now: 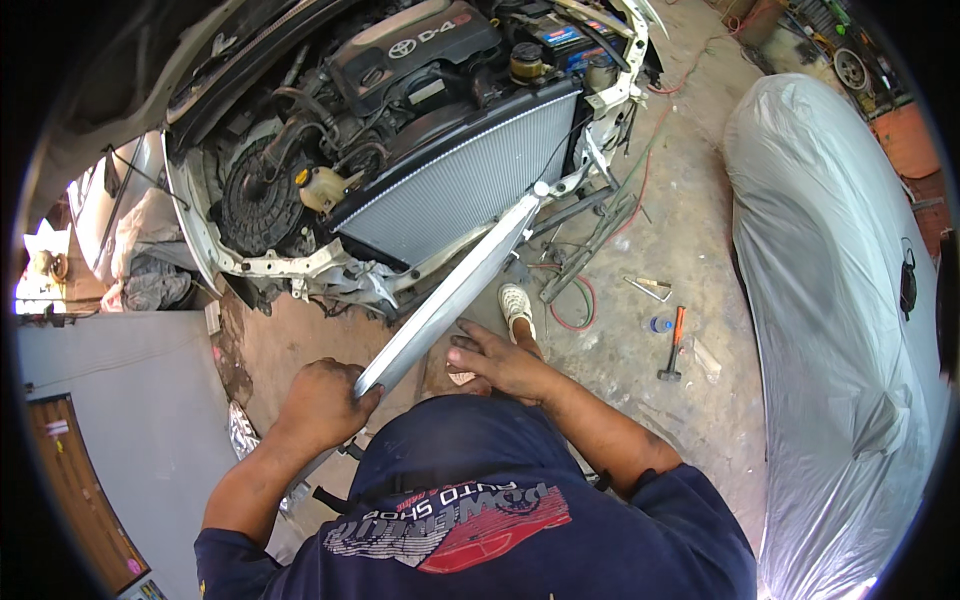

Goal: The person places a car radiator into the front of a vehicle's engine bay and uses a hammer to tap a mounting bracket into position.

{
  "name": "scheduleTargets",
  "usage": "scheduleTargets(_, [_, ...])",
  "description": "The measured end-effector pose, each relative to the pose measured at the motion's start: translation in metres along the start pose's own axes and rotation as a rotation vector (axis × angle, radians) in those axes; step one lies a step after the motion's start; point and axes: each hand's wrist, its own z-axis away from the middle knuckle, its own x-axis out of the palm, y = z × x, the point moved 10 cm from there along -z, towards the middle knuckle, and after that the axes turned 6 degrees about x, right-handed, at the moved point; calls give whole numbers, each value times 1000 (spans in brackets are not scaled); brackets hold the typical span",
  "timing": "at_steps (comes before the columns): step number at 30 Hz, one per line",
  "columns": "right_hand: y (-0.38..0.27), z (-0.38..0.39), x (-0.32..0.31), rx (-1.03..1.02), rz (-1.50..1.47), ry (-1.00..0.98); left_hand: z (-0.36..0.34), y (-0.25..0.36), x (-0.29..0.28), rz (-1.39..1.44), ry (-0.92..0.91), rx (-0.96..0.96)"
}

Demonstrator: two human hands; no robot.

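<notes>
My left hand (pixel 330 405) grips the near end of a long, flat silver metal part (pixel 445 285), seen nearly edge-on, which slants up and right toward the car's front. My right hand (pixel 500 365) is just right of that part, fingers extended and apart, holding nothing visible. The far end of the silver part lies in front of a finned radiator (pixel 460 185) in the open engine bay (pixel 390 90), below a coolant reservoir (pixel 320 188) and the exposed white front frame (pixel 285 265). My feet, one in a white slip-on shoe (pixel 515 305), show below.
A hammer (pixel 676 340), small blue-topped container (pixel 660 325), hand tools (pixel 648 288), hoses (pixel 585 315) and metal rails (pixel 580 260) lie on the concrete floor (pixel 690 200). A grey covered vehicle (pixel 820 330) stands at right, a grey board (pixel 120 360) at left, cluttered parts (pixel 850 70) at top right.
</notes>
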Motion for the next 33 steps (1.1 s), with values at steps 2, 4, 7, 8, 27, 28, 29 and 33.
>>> scheduleTargets(2, [-37,5,12,11,-108,-26,-11,14,-15,-7,55,43])
scheduleTargets(4, [-73,4,15,12,-117,-5,-25,22,-33,-9,132,49])
scheduleTargets(7, [-118,-2,6,-20,-257,-11,-40,34,-55,3,198,48])
scheduleTargets(8, [-129,-3,0,-34,-244,12,-45,39,-61,11,215,55])
scheduleTargets(27, [-128,-125,-428,-229,-106,741,-121,46,-144,3,182,-227])
scheduleTargets(28, [-135,-141,-439,-310,-81,738,-125,47,-145,-10,131,-249])
scheduleTargets(29, [-141,-155,-448,-364,-55,754,-130,50,-150,0,132,-248])
scheduleTargets(33, [-141,-181,-463,-370,-314,616,-149,58,-162,-8,109,-240])
